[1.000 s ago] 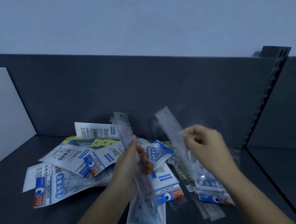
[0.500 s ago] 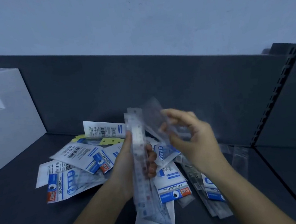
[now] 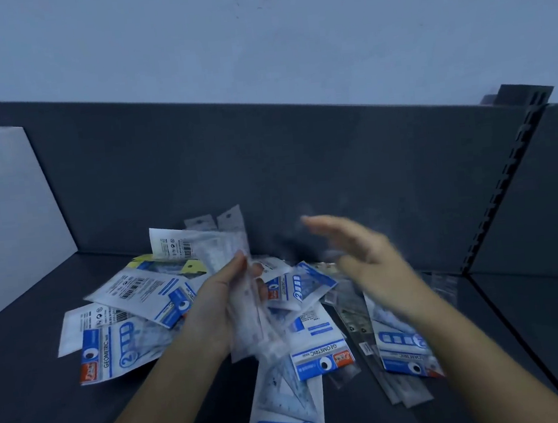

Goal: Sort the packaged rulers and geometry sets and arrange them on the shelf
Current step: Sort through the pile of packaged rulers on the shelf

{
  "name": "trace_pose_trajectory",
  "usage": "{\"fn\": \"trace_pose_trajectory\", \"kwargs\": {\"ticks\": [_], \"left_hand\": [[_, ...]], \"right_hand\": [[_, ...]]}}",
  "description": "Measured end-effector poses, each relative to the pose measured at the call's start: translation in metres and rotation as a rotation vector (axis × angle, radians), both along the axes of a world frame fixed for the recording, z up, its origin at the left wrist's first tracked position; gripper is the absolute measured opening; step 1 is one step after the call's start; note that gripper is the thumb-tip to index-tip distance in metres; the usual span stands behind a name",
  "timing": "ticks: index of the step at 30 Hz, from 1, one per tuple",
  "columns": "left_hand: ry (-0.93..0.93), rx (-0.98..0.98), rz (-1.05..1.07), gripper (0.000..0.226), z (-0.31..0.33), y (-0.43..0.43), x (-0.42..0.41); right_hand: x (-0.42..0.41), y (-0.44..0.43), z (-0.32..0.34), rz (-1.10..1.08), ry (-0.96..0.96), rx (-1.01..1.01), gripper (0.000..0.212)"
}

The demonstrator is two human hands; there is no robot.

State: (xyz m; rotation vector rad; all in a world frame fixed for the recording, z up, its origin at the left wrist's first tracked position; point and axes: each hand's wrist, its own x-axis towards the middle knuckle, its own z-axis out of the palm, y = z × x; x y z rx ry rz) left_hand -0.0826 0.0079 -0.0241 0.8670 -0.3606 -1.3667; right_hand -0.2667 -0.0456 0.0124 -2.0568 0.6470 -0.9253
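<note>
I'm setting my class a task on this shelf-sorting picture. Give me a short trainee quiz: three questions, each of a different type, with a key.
1. True or false: the right hand grips a packaged ruler.
2. Which hand holds the clear packaged rulers? A) the left hand B) the right hand C) neither
3. Fill in: the blue-and-white geometry set packets lie in a loose pile on the dark ____.

Key
1. False: it is open, fingers straight, holding nothing.
2. A.
3. shelf.
</note>
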Motion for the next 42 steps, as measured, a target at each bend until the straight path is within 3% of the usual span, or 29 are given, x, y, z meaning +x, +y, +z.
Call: {"fn": "trace_pose_trajectory", "kwargs": {"ticks": [1, 2, 4, 6, 12, 15, 18, 21, 23, 26, 33, 36, 39, 42], "left_hand": [[0.046, -0.001, 0.029, 0.028, 0.0, -0.001, 0.005], [0.095, 0.004, 0.053, 0.024, -0.002, -0.002, 0.009], [0.138, -0.01, 0.071, 0.026, -0.008, -0.003, 0.013], [0.149, -0.055, 0.085, 0.029, -0.012, -0.004, 0.009], [0.078, -0.152, 0.097, 0.018, -0.019, -0.009, -0.013], [0.064, -0.145, 0.082, 0.014, -0.019, -0.009, -0.016], [0.051, -0.123, 0.077, 0.013, -0.018, -0.007, -0.016], [0.031, -0.099, 0.096, 0.011, -0.016, -0.002, -0.012], [0.031, -0.094, 0.09, 0.01, -0.017, 0.0, -0.007], [0.028, -0.088, 0.076, 0.014, -0.018, 0.003, -0.001], [-0.005, -0.091, 0.07, 0.005, -0.015, 0.005, 0.001], [-0.022, -0.077, 0.059, 0.013, -0.014, 0.007, -0.001], [-0.01, -0.089, 0.056, 0.024, -0.009, 0.01, -0.005], [0.004, -0.143, 0.037, 0.039, -0.001, 0.016, -0.012]], "right_hand": [[-0.013, -0.007, -0.001, -0.106, 0.007, -0.013, 0.053], [-0.026, -0.014, -0.006, -0.228, 0.132, -0.071, 0.046], [-0.044, -0.025, -0.025, -0.375, 0.565, -0.144, 0.029], [-0.051, -0.027, -0.052, -0.37, 0.831, -0.138, 0.027], [-0.026, -0.03, -0.081, -0.536, 0.939, -0.257, 0.033], [-0.022, -0.04, -0.075, -0.509, 0.957, -0.356, 0.03], [-0.028, -0.048, -0.073, -0.433, 1.053, -0.744, 0.024], [-0.039, -0.053, -0.072, -0.476, 1.088, -0.932, 0.028], [-0.046, -0.056, -0.066, -0.541, 0.994, -0.963, 0.026], [-0.054, -0.057, -0.05, -0.615, 0.686, -0.857, 0.019], [-0.056, -0.036, 0.013, -0.494, 0.132, -0.519, 0.01], [-0.05, -0.017, 0.043, -0.515, -0.213, -0.25, 0.02], [-0.035, 0.0, 0.049, -0.489, -0.59, 0.223, 0.012], [-0.005, 0.019, 0.031, -0.363, -0.714, 0.638, 0.011]]}}
